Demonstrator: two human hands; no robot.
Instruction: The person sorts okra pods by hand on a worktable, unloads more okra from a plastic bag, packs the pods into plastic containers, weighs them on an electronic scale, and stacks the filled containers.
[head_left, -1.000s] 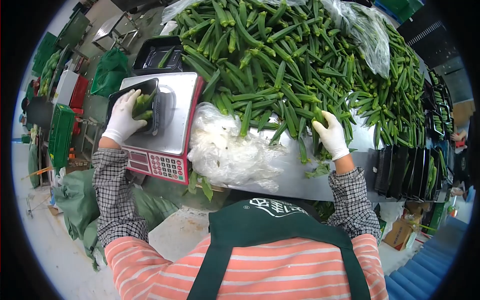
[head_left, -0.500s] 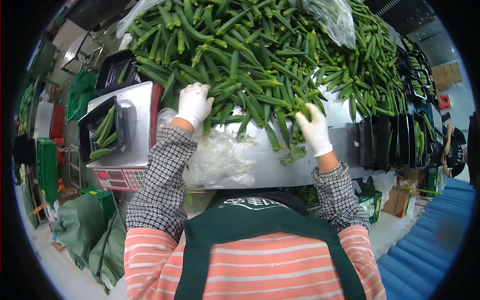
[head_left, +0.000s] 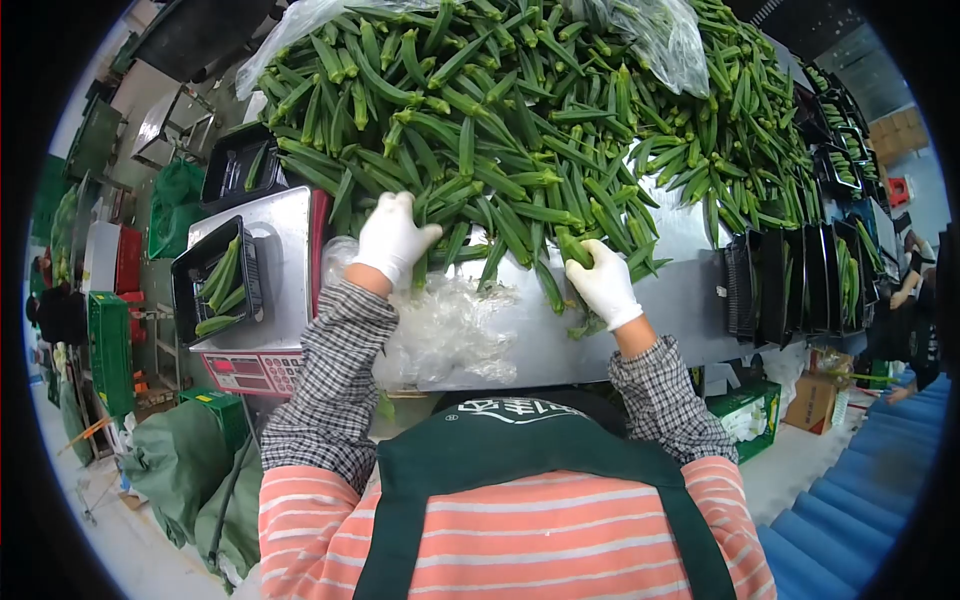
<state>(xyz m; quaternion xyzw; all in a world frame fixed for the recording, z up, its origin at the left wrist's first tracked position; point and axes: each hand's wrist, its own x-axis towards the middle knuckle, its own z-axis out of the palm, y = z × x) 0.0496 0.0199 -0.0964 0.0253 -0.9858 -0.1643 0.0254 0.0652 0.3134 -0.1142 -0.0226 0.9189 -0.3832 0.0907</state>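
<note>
A large heap of green okra (head_left: 480, 110) covers the metal table in front of me. My left hand (head_left: 393, 242), in a white glove, is at the heap's near left edge. Its thumb stands apart from the slightly bent fingers, and no okra shows between them. My right hand (head_left: 605, 287), also gloved, pinches an okra pod (head_left: 572, 246) between thumb and fingers at the near edge of the heap. A wilted leafy scrap (head_left: 587, 326) lies just below that hand. Crumpled clear plastic (head_left: 450, 335) rests between my forearms.
On the left, a scale (head_left: 283, 260) bears a black tray (head_left: 257, 300) with several okra. Behind it sits another black tray (head_left: 222, 165). Upright black trays (head_left: 775, 290) line the table's right side. Another person (head_left: 915, 300) is at far right.
My right hand has moved left and nearer to me, now with a pod in its pinch. My left hand has come slightly back from the pods, thumb further out. The view has shifted slightly.
</note>
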